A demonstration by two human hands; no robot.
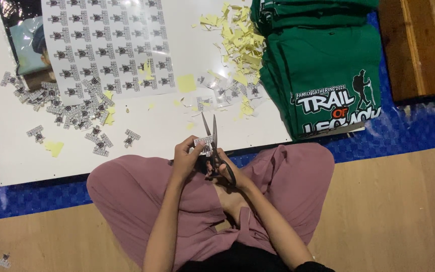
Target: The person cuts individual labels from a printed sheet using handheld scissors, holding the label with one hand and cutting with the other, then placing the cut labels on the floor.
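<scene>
Pink trousers covered the crossed legs nearest the camera, with both forearms reaching forward over the lap. Left hand pinched a small printed paper sticker between thumb and fingers, holding it just above the knees. Right hand was closed around the dark handles of a pair of scissors, whose blades stood parted and pointed away from the body, with the sticker lying between them near the pivot.

Beyond the knees a white board lay on a blue mat over the wooden floor. On the board rested a large sheet of uncut stickers, and just beside its lower left corner a loose heap of cut-out stickers. Yellow paper scraps were piled towards the far right part of the board, with a few stray bits scattered nearer. A stack of folded green shirts with a white and orange print sat at the board's right edge, next to a wooden plank.
</scene>
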